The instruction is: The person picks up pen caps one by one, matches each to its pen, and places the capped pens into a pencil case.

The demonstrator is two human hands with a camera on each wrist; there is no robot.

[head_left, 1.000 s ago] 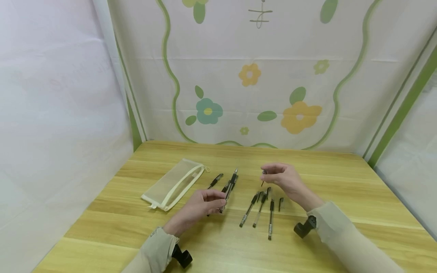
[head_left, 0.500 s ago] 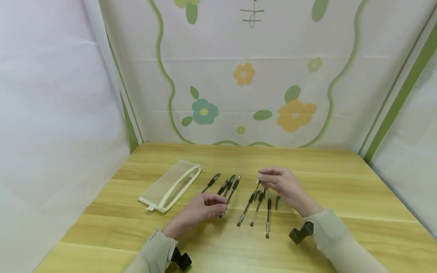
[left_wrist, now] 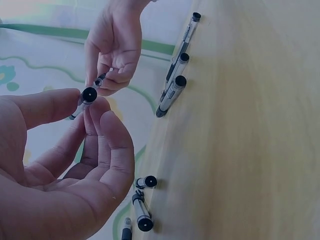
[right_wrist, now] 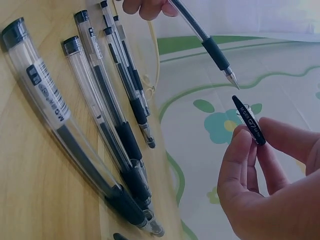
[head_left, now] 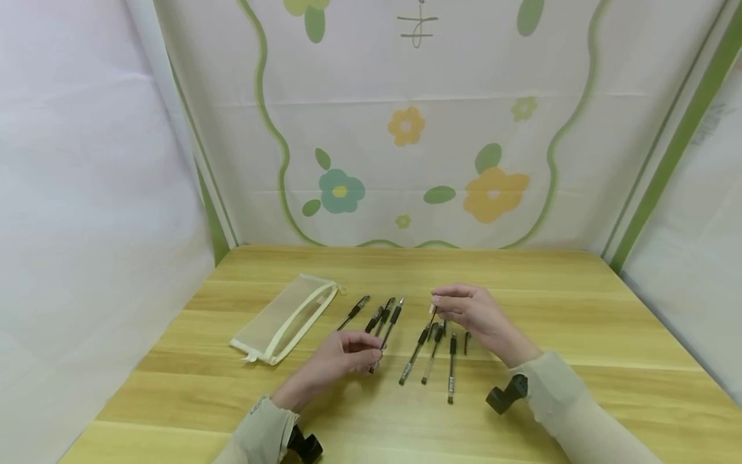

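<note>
My left hand [head_left: 342, 354] pinches an uncapped gel pen [right_wrist: 215, 52] near its rear end, its tip pointing forward, away from me. The thumb and fingers of my right hand [head_left: 478, 316] hold a clear pen cap [right_wrist: 250, 120] with a black clip. In the right wrist view the pen's tip stands just off the end of this cap. Below and left of the right hand, three pens with black grips, one being this pen [head_left: 451, 370], lie on the table. Several more pens, including this pen [head_left: 355, 312], lie beyond my left hand.
A cream mesh pencil pouch [head_left: 272, 316] with its zip gaping lies at the left on the wooden table [head_left: 191, 380]. A loose black-clipped cap [head_left: 466, 343] lies by the right hand, partly hidden. A flower-printed cloth [head_left: 348, 129] hangs behind the table.
The head view has shifted a little to the right. My left hand has lowered its pen and moved it rightward, off the pens behind. The cap in my right hand has turned.
</note>
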